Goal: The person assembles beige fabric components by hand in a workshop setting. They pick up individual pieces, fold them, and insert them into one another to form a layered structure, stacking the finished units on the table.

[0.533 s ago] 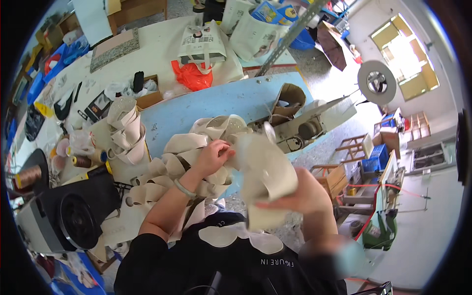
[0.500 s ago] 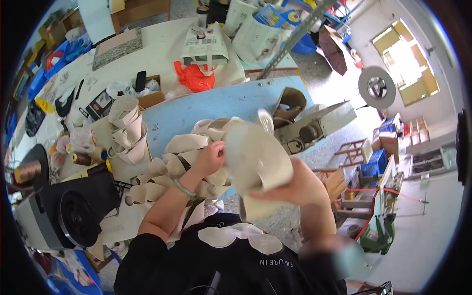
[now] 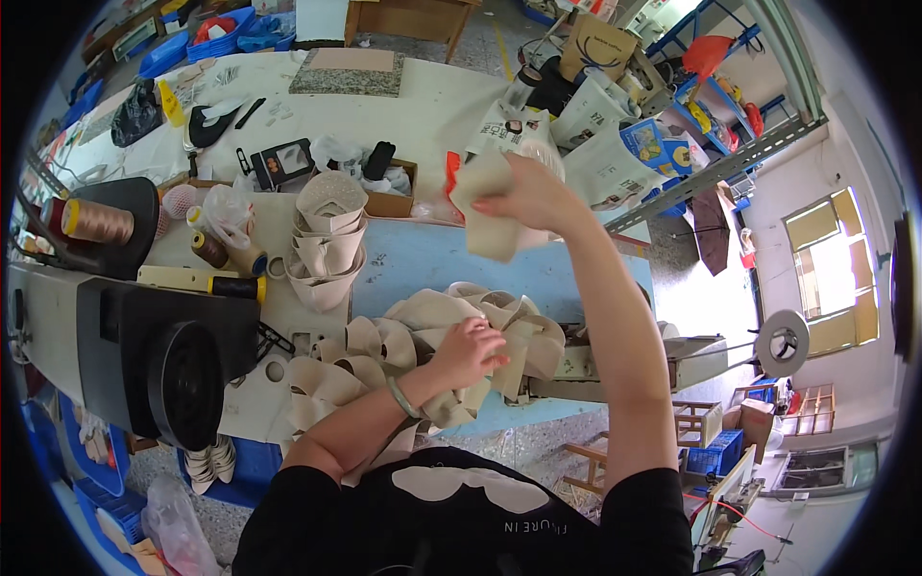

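Observation:
Raised over the far right part of the blue tabletop, my right hand [image 3: 534, 195] grips a cream curved fabric piece [image 3: 492, 236]. Its folded edges overlap, so I cannot tell whether it is one piece or several. Nearer to me, my left hand [image 3: 465, 353] lies on a heap of similar cream curved pieces [image 3: 428, 309], its fingers loosely apart. The heap spreads toward the left along the near side of the table. A nested stack of cream curved pieces [image 3: 327, 252] stands beyond the heap, on the left.
A black and grey sewing machine [image 3: 144, 336] occupies the near left, with thread spools [image 3: 101, 221] behind it. A cardboard box [image 3: 389, 204], a granite slab [image 3: 346, 82] and white bags [image 3: 595, 173] sit farther back. A metal post [image 3: 715, 178] slants across the right.
My right hand has carried the cream piece forward, away from my body. My left hand has shifted right on the heap. The whole view has turned toward the left.

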A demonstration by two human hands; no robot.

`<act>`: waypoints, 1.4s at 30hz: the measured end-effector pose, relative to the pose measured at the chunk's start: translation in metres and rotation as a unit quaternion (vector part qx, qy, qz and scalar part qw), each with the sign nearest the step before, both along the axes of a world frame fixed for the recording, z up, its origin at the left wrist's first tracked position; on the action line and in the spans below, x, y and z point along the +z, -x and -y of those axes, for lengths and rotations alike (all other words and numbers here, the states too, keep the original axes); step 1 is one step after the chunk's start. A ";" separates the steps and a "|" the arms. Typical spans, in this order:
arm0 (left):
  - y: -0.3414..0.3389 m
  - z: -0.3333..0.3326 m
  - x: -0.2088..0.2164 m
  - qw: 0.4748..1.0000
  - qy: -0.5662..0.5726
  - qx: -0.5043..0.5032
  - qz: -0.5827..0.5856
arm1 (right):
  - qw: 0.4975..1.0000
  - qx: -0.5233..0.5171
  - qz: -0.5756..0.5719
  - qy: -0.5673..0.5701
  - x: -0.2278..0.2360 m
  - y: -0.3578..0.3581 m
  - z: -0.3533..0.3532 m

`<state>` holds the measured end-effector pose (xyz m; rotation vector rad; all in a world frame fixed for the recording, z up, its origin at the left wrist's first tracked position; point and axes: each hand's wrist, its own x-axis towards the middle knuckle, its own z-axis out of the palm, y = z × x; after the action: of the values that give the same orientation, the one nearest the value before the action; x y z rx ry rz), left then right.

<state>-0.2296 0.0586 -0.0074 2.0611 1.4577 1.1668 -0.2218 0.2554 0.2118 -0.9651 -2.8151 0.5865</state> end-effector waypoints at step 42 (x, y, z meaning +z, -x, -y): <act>0.042 -0.088 0.023 0.778 0.437 -0.219 0.395 | 0.916 -0.345 -0.155 0.136 -0.062 -0.131 0.094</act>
<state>-0.2715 0.1462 0.0159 0.9573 0.7672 0.7527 -0.0905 0.1616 0.1495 -1.6300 -1.9510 0.9248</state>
